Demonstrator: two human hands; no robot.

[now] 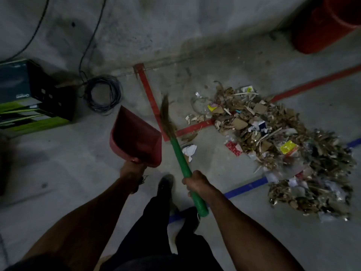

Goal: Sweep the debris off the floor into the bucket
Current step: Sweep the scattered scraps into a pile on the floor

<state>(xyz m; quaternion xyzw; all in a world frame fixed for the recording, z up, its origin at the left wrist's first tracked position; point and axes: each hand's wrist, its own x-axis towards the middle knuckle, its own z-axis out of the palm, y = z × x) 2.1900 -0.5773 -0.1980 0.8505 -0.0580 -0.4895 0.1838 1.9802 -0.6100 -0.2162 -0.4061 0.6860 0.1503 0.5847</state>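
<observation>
Debris (273, 139) lay heaped on floor (244, 241) toward right edge; bucket (320, 30) well apart at far right corner; left hand (131, 173) fingers gripped dustpan (136, 135) handle; right hand (197, 182) fingers wrapped broom (179, 155); risk: light scraps scattering from hard strokes, spilling during long carry.

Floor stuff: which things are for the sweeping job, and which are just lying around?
For the job: broom in the right hand, red dustpan in the left hand, debris pile, orange bucket.

Just lying about: coiled cable, green and black box, tape lines on the floor.
</observation>
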